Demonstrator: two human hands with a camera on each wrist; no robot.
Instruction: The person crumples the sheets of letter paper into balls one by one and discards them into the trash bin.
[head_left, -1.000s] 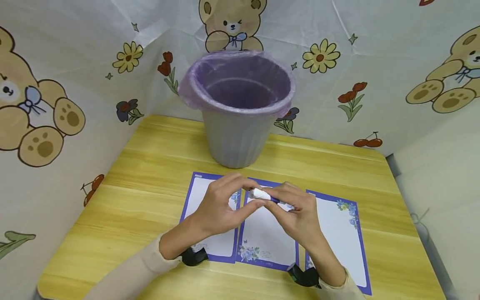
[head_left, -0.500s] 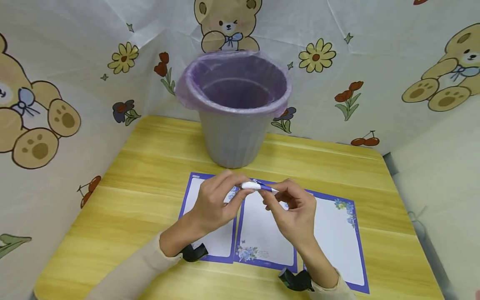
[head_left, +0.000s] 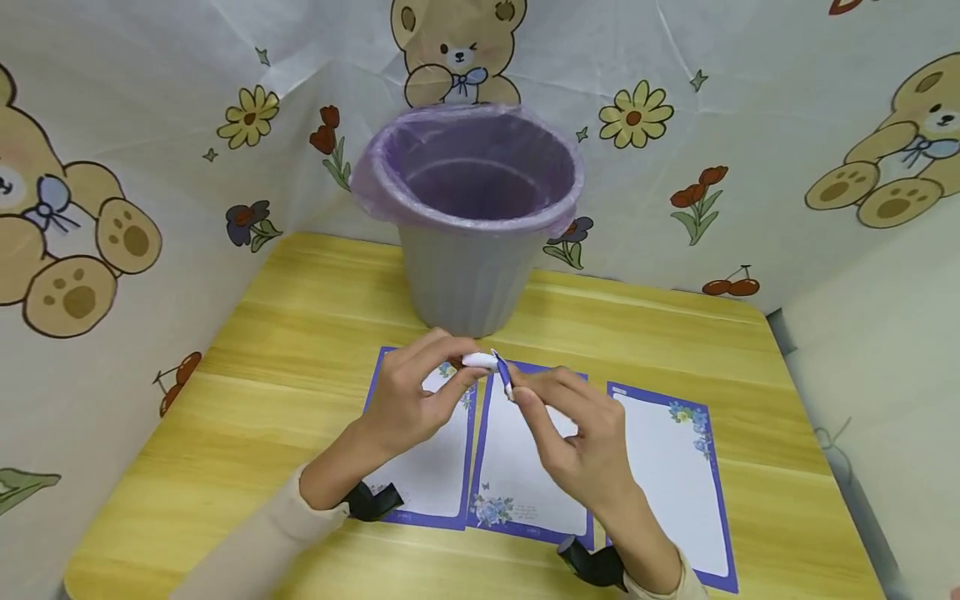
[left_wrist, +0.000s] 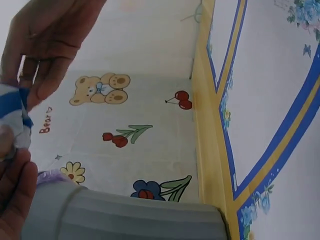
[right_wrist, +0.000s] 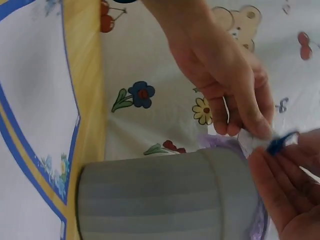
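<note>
A small, tightly folded wad of white paper [head_left: 480, 361] with a blue edge is held in the air over the middle sheet. My left hand [head_left: 416, 387] pinches its white end between thumb and fingers. At the other end my right hand [head_left: 581, 425] pinches the blue-edged part, which stands at an angle to the white end. In the left wrist view the folded paper [left_wrist: 11, 107] shows a broad blue band, partly cut off by the frame's edge. In the right wrist view, fingers of both hands meet around it and hide much of it.
Three white sheets with blue borders and flower prints lie side by side: a left sheet [head_left: 427, 467], a middle sheet [head_left: 532, 492] and a right sheet [head_left: 667, 467]. Behind them on the wooden table [head_left: 300, 333] stands a grey bin [head_left: 468, 275] with a purple liner [head_left: 382, 183].
The hands have drifted left with the paper. The blue-edged part, earlier in line with the white end, now stands bent across it, and my right fingers have changed their hold.
</note>
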